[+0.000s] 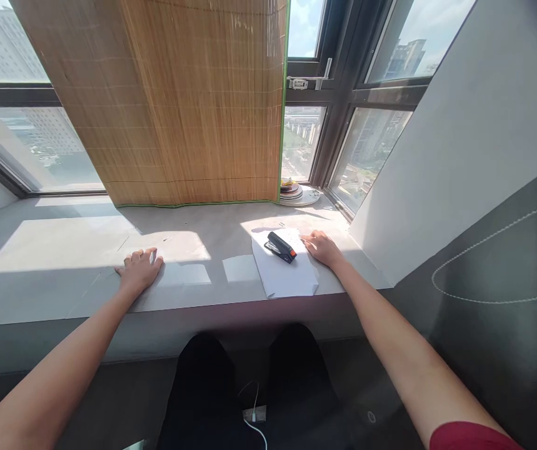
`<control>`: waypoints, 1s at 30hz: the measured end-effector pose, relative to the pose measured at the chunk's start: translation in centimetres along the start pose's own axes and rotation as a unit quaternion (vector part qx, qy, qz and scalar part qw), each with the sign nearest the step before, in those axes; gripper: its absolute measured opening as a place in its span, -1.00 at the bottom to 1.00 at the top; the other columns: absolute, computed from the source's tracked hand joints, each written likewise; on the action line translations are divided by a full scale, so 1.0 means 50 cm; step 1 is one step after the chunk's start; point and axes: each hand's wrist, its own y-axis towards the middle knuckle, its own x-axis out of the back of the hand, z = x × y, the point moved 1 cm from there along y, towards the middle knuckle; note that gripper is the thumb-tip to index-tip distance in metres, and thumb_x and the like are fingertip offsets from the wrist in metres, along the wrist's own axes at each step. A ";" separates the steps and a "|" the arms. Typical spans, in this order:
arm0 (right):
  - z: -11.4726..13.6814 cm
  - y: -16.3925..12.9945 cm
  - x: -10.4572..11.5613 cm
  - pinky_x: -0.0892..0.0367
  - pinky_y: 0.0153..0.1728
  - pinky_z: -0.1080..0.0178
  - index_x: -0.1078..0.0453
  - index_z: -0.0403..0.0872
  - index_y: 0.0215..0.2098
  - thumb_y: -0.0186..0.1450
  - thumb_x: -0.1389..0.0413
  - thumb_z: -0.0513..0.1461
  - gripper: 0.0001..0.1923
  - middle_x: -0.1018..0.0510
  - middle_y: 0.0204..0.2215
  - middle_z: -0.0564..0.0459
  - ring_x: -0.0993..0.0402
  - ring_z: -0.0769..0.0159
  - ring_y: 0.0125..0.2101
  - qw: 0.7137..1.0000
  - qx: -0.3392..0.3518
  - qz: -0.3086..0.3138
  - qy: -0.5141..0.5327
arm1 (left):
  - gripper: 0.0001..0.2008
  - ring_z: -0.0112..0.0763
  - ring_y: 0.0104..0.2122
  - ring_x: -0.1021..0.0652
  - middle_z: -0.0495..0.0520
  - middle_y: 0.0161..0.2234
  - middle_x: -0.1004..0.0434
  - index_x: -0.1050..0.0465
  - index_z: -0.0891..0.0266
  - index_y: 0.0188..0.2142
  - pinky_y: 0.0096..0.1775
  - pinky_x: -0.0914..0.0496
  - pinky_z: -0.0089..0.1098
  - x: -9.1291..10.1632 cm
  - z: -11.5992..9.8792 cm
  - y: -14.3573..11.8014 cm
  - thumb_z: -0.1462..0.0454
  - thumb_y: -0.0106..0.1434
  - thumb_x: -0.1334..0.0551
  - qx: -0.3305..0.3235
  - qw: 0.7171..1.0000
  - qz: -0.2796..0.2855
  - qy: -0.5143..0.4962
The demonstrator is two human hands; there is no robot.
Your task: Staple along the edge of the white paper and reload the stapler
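Knees sit below the bench. Left hand flat, empty, fingers spread. Right hand open, pressing paper; stapler just left of it. Best pin paper firmly before grabbing stapler.

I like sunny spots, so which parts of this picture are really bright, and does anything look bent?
In the head view, sun patches glare on the sill beside the left hand and on the paper under the stapler, by the right hand; the bamboo blind shades the middle; the wide lens bends the window frames outward; nothing looks blurred.
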 end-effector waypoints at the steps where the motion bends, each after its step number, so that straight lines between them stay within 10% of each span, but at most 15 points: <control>1: -0.002 0.000 -0.002 -0.36 0.14 0.09 -0.58 0.05 0.30 0.59 0.04 -0.15 -0.53 -0.57 0.03 -0.16 -0.47 0.03 0.10 1.000 0.003 0.001 0.001 | -0.32 0.44 0.45 -0.24 0.43 0.52 -0.19 -0.38 0.12 0.45 0.33 -0.05 0.60 0.001 -0.001 -0.001 -0.07 0.49 0.02 0.001 1.000 0.002 0.000; 30: -0.050 0.092 -0.012 -0.36 0.14 -0.07 -0.50 -0.02 0.36 0.56 0.06 -0.15 -0.49 -0.49 0.16 -0.34 -0.41 -0.15 0.20 0.979 -0.204 -0.006 -0.018 | -0.32 0.39 0.41 -0.28 0.42 0.48 -0.23 -0.37 0.10 0.44 0.32 -0.15 0.46 0.005 -0.005 -0.005 -0.08 0.48 0.05 0.010 1.000 0.005 0.012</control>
